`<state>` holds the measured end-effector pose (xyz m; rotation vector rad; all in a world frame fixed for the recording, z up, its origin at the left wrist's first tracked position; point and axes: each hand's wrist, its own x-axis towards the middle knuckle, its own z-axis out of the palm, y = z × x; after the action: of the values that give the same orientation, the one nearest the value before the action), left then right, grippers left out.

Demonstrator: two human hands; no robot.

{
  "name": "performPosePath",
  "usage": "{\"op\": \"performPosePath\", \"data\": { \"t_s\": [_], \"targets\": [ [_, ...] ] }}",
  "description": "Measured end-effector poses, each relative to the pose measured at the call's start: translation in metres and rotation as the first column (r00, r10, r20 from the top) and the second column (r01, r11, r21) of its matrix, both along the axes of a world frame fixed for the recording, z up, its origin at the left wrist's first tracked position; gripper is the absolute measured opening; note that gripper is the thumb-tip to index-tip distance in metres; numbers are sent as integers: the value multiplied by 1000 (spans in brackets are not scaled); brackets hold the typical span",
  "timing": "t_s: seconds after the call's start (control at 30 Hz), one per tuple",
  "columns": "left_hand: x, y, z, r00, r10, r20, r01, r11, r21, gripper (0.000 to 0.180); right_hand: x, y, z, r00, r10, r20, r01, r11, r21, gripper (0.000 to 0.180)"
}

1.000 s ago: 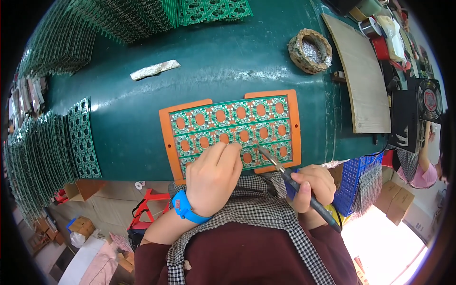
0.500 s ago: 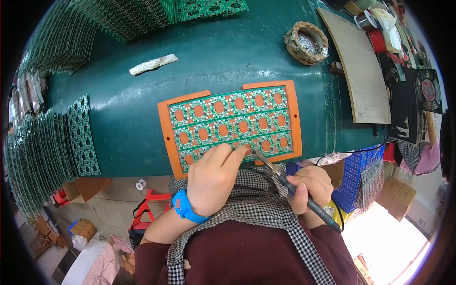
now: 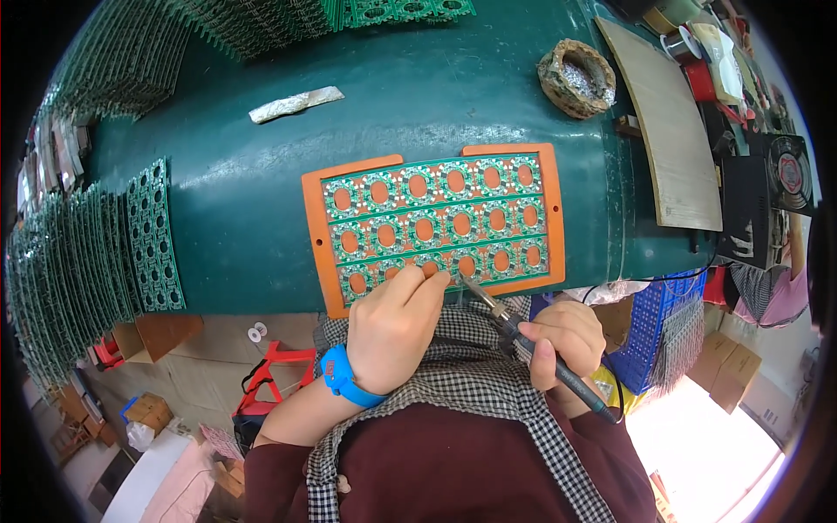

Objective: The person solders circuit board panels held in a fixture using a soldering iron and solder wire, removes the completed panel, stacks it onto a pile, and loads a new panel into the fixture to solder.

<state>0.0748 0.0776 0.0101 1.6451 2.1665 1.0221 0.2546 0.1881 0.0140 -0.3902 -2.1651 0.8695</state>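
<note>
Board point(image 3: 443, 227) lay in tray point(image 3: 560, 247) on bench point(image 3: 235, 222), long axis L–R, fwd of both hands. L hand point(image 3: 397, 322) nearer, pinched, contents unclear; R hand point(image 3: 567, 344) gripped iron point(image 3: 516, 333), tip fwd-left.

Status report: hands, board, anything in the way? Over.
Right hand gripping iron, tip near bottom row of board. Left hand bunched beside tip, hiding part of that row. Board in orange frame.

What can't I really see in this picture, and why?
All in the head view:
What the left hand pinches, if anything: the hand itself hides it.
Part of the bottom row of the board: behind that hand.
Whether the iron touches the board: its tip's too small.
Part of the iron's handle: right hand covers it.
Far boards: cut off by the top edge.
</note>
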Motion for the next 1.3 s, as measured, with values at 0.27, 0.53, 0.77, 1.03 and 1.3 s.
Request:
{"op": "performPosePath", "data": {
  "t_s": [0.27,0.53,0.77,1.03,1.3],
  "targets": [
    [-2,0,12,996,67,59,-66,998,-18,16,11,1,5,992,-123,-3,123,992,27,10],
    [-16,3,11,977,136,-162,-122,988,91,20,5,5,11,994,-67,82,58,993,103,9],
    [-17,15,15,979,179,-98,-172,982,72,19,-5,13,15,989,-140,52,140,990,6,13],
    [-16,23,4,989,99,-110,-93,994,55,18,-18,18,13,983,-122,137,139,983,-121,9],
    [-14,24,5,992,119,-37,-118,993,28,17,-21,15,8,990,-94,107,107,986,-125,12]
  ]
}}
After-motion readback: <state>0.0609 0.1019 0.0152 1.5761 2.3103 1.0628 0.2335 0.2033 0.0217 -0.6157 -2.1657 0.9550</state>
